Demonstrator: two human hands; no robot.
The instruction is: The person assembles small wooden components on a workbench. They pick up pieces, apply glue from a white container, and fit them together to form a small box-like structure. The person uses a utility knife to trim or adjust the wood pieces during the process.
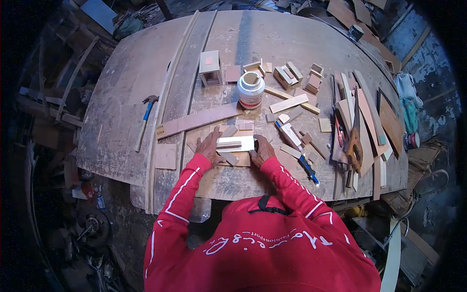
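A pale flat wooden piece [237,143] lies on the workbench [121,97] right in front of me, with a thin strip laid along its top. My left hand [209,146] presses on its left end, fingers spread over small scraps. My right hand [262,150] grips its right end. Both sleeves are red with white stripes. Small offcuts [231,158] lie just under the piece.
A white glue jar [251,90] stands behind the piece. A small open wooden box [210,68] and several blocks [287,73] sit farther back. A long plank [199,119], a blue-handled hammer [144,121], a hand saw [354,141] and thin slats [369,112] lie around.
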